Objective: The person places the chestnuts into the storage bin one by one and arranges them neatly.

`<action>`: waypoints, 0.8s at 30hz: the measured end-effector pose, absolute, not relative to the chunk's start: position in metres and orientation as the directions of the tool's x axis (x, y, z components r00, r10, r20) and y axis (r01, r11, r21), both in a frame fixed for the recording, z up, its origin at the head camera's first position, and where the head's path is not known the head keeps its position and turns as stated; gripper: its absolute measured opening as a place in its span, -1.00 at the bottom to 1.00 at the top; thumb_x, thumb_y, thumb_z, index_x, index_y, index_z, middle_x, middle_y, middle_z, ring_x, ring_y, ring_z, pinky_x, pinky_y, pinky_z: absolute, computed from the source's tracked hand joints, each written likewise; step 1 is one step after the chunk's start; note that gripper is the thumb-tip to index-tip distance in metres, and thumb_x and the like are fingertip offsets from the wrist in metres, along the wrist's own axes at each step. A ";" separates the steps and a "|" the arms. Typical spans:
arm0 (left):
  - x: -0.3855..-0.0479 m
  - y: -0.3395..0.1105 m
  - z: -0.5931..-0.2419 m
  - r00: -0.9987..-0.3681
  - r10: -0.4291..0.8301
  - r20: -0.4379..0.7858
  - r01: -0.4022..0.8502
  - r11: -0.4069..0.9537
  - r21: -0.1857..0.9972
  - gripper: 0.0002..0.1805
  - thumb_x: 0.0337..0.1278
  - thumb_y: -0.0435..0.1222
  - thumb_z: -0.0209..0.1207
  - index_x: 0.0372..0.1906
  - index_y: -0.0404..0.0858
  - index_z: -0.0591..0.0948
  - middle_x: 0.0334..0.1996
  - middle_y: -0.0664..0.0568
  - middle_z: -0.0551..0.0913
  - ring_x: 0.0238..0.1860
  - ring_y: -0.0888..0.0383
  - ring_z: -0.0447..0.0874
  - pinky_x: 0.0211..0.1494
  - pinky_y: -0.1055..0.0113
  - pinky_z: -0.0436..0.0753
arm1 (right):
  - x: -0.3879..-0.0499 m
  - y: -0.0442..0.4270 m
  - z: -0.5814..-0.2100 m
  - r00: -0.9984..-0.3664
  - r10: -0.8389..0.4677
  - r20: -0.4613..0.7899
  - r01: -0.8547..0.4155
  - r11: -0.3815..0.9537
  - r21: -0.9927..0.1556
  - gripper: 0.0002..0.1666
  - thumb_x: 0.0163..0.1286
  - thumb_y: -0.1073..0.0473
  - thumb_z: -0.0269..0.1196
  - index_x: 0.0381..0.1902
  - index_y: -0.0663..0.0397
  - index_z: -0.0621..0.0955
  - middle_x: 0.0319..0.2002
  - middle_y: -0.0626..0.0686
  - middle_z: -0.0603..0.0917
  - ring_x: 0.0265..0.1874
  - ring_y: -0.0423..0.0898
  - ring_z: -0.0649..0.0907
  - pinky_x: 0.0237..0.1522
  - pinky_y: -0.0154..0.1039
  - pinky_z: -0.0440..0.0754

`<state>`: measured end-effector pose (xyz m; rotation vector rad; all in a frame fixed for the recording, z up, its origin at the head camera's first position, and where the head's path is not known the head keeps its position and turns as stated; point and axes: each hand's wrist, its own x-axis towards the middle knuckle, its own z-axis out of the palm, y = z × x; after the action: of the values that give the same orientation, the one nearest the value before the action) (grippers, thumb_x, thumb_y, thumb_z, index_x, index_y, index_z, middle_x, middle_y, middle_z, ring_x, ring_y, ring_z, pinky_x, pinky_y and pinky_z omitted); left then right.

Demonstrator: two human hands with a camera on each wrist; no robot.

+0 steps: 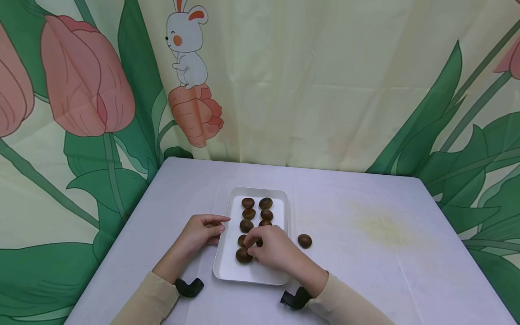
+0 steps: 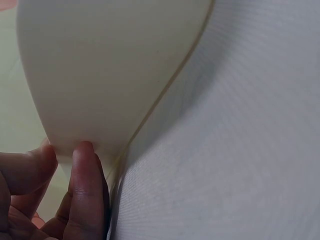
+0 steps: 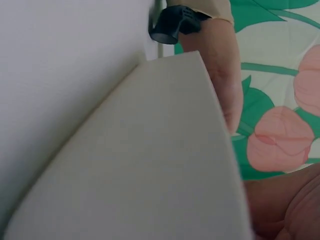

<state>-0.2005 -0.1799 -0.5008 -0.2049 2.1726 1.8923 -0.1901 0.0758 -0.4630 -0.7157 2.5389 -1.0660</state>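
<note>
Brown chestnuts (image 1: 246, 225) lie in two columns in a white rectangular tray (image 1: 280, 277). My right hand (image 1: 276, 247) is over the tray's near half, with thumb and forefinger curled at the nearest left-column chestnut (image 1: 242, 257), pinching it from its right side. It partly hides the chestnuts around it; another dark chestnut (image 1: 259, 243) shows between its fingers. My left hand (image 1: 201, 231) rests against the tray's left side, forefinger extended over the rim. In the left wrist view its fingertips (image 2: 84, 155) touch the tray's outer wall (image 2: 107, 70).
One chestnut (image 1: 304, 241) lies on the white tablecloth (image 1: 345, 203), right of the tray. Black wrist devices (image 1: 189, 287) sit at both sleeve cuffs. A printed curtain (image 1: 304, 81) with tulips and a rabbit hangs behind the table.
</note>
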 end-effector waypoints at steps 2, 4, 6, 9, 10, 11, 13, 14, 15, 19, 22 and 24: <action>-0.201 -0.180 -0.501 -0.958 0.054 -0.281 -0.271 0.150 0.951 -0.64 0.39 -0.43 0.36 0.23 -0.35 0.75 0.08 -0.31 0.75 -0.28 0.16 0.82 -0.22 0.29 0.86 | -0.192 0.077 -0.461 -0.825 -0.554 -0.109 -0.268 0.554 -0.788 -0.82 0.35 0.33 0.45 -0.20 -0.08 0.79 -0.31 -0.20 0.82 -0.45 -0.22 0.73 -0.43 -0.28 0.74; -0.201 -0.180 -0.501 -0.958 0.052 -0.283 -0.272 0.154 0.950 -0.64 0.38 -0.43 0.36 0.23 -0.34 0.75 0.08 -0.30 0.75 -0.27 0.16 0.82 -0.21 0.29 0.86 | -0.193 0.079 -0.459 -0.817 -0.559 -0.141 -0.200 0.505 -0.840 -0.82 0.35 0.37 0.43 -0.17 -0.02 0.79 -0.27 -0.12 0.83 -0.47 -0.12 0.77 -0.49 -0.19 0.79; -0.201 -0.181 -0.501 -0.957 0.048 -0.287 -0.277 0.158 0.948 -0.64 0.38 -0.44 0.36 0.22 -0.33 0.76 0.07 -0.29 0.76 -0.27 0.16 0.82 -0.21 0.30 0.86 | -0.194 0.081 -0.457 -0.812 -0.562 -0.159 -0.161 0.476 -0.864 -0.81 0.37 0.38 0.42 -0.14 0.01 0.79 -0.22 -0.06 0.84 -0.41 -0.07 0.79 -0.46 -0.13 0.82; -0.202 -0.180 -0.502 -0.957 0.047 -0.287 -0.276 0.163 0.947 -0.65 0.38 -0.43 0.36 0.22 -0.33 0.76 0.08 -0.29 0.77 -0.26 0.15 0.84 -0.20 0.29 0.87 | -0.196 0.085 -0.453 -0.812 -0.559 -0.169 -0.133 0.459 -0.878 -0.81 0.39 0.37 0.41 -0.10 0.03 0.79 -0.16 0.03 0.85 -0.37 -0.04 0.82 -0.43 -0.08 0.83; -0.202 -0.180 -0.502 -0.956 0.042 -0.289 -0.279 0.162 0.947 -0.65 0.37 -0.44 0.36 0.21 -0.33 0.77 0.08 -0.29 0.77 -0.25 0.15 0.84 -0.21 0.29 0.87 | -0.197 0.087 -0.452 -0.813 -0.557 -0.171 -0.127 0.456 -0.881 -0.80 0.40 0.37 0.40 -0.09 0.04 0.79 -0.14 0.05 0.85 -0.36 -0.03 0.82 -0.43 -0.08 0.83; -0.202 -0.180 -0.502 -0.956 0.042 -0.289 -0.279 0.161 0.947 -0.65 0.37 -0.44 0.36 0.21 -0.33 0.77 0.07 -0.29 0.77 -0.25 0.14 0.84 -0.21 0.28 0.87 | -0.197 0.089 -0.450 -0.815 -0.554 -0.170 -0.123 0.452 -0.883 -0.79 0.40 0.38 0.39 -0.08 0.04 0.79 -0.12 0.08 0.85 -0.36 -0.02 0.83 -0.43 -0.09 0.83; -0.202 -0.180 -0.502 -0.957 0.043 -0.286 -0.276 0.161 0.948 -0.65 0.38 -0.44 0.36 0.21 -0.34 0.77 0.08 -0.29 0.78 -0.24 0.14 0.85 -0.21 0.28 0.87 | -0.199 0.093 -0.448 -0.820 -0.548 -0.163 -0.122 0.446 -0.886 -0.79 0.40 0.38 0.38 -0.05 0.07 0.79 -0.11 0.13 0.85 -0.36 -0.02 0.83 -0.44 -0.11 0.83; -0.202 -0.180 -0.502 -0.956 0.040 -0.289 -0.279 0.160 0.947 -0.65 0.37 -0.44 0.37 0.21 -0.33 0.77 0.07 -0.28 0.78 -0.24 0.14 0.85 -0.21 0.28 0.87 | -0.199 0.096 -0.447 -0.824 -0.542 -0.163 -0.116 0.443 -0.889 -0.78 0.40 0.38 0.38 -0.04 0.09 0.78 -0.11 0.15 0.84 -0.35 -0.01 0.84 -0.44 -0.11 0.83; -0.202 -0.180 -0.503 -0.957 0.038 -0.288 -0.279 0.160 0.947 -0.65 0.37 -0.44 0.37 0.21 -0.33 0.77 0.06 -0.28 0.78 -0.24 0.14 0.85 -0.21 0.28 0.87 | -0.200 0.098 -0.445 -0.828 -0.537 -0.160 -0.113 0.440 -0.891 -0.78 0.40 0.38 0.37 -0.04 0.10 0.78 -0.11 0.18 0.84 -0.35 0.01 0.84 -0.44 -0.11 0.83; -0.203 -0.179 -0.504 -0.956 0.028 -0.291 -0.283 0.160 0.946 -0.66 0.35 -0.46 0.38 0.18 -0.32 0.78 0.02 -0.26 0.79 -0.24 0.13 0.84 -0.22 0.27 0.87 | -0.202 0.112 -0.442 -0.846 -0.509 -0.156 -0.097 0.434 -0.896 -0.77 0.41 0.39 0.36 -0.01 0.14 0.77 -0.07 0.23 0.82 -0.31 0.10 0.86 -0.43 -0.07 0.83; -0.203 -0.179 -0.504 -0.956 0.022 -0.293 -0.285 0.165 0.944 -0.66 0.34 -0.46 0.38 0.17 -0.31 0.79 0.01 -0.25 0.79 -0.25 0.13 0.84 -0.23 0.27 0.87 | -0.204 0.123 -0.440 -0.863 -0.480 -0.158 -0.082 0.442 -0.893 -0.78 0.42 0.39 0.35 -0.02 0.13 0.77 -0.02 0.23 0.82 -0.29 0.13 0.86 -0.42 -0.07 0.84; -0.203 -0.180 -0.503 -0.956 0.018 -0.294 -0.287 0.167 0.943 -0.67 0.34 -0.46 0.38 0.17 -0.30 0.80 0.01 -0.24 0.80 -0.25 0.13 0.84 -0.22 0.26 0.88 | -0.205 0.130 -0.438 -0.874 -0.459 -0.160 -0.073 0.449 -0.891 -0.78 0.43 0.38 0.35 -0.01 0.13 0.78 0.00 0.23 0.82 -0.30 0.10 0.85 -0.42 -0.09 0.84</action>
<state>-0.2026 -0.1795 -0.5033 -0.2606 2.2051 1.8683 -0.2050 0.1299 -0.4380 -0.4509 2.3258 -1.4022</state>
